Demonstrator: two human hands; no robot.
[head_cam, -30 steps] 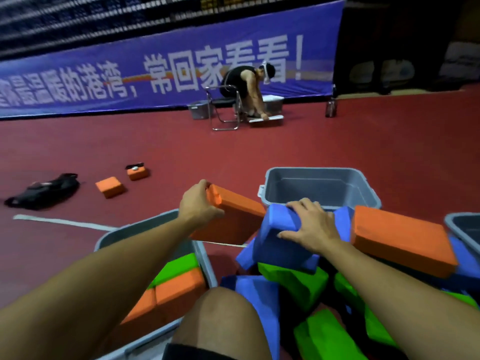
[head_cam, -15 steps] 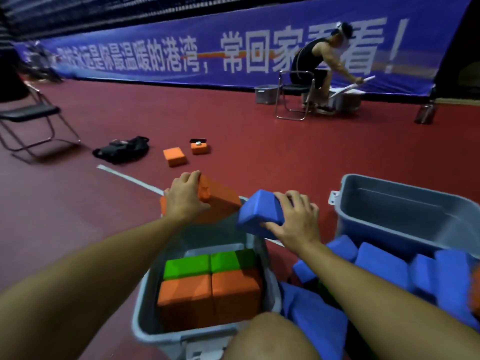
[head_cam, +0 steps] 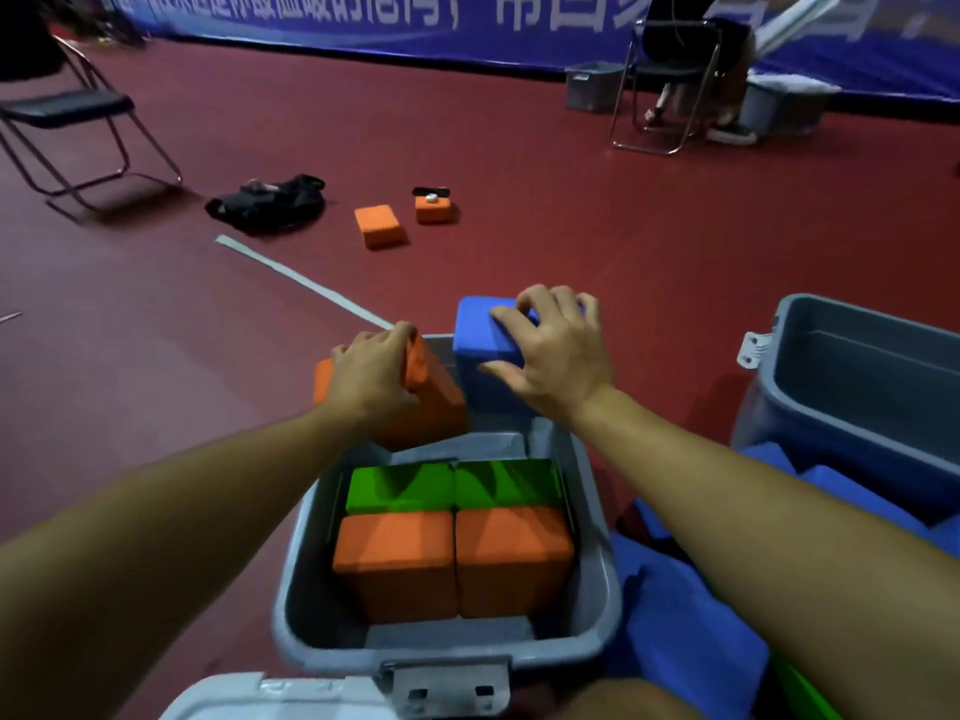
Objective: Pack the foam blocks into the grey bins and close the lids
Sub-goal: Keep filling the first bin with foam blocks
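Both blocks over the open grey plastic bin (head_cam: pixel 597 517) — left hand (head_cam: pixel 371 379) gripping an orange foam block (head_cam: pixel 431 407), right hand (head_cam: pixel 550 356) clutching a blue foam block (head_cam: pixel 480 345). Next, apparently: lower them into the far gap beyond the green blocks (head_cam: pixel 452 483).

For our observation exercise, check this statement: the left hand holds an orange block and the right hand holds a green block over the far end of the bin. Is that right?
Not quite. The head view shows the right hand holding a blue block, not a green one. The rest stands: the left hand holds an orange block over the far end of the bin.
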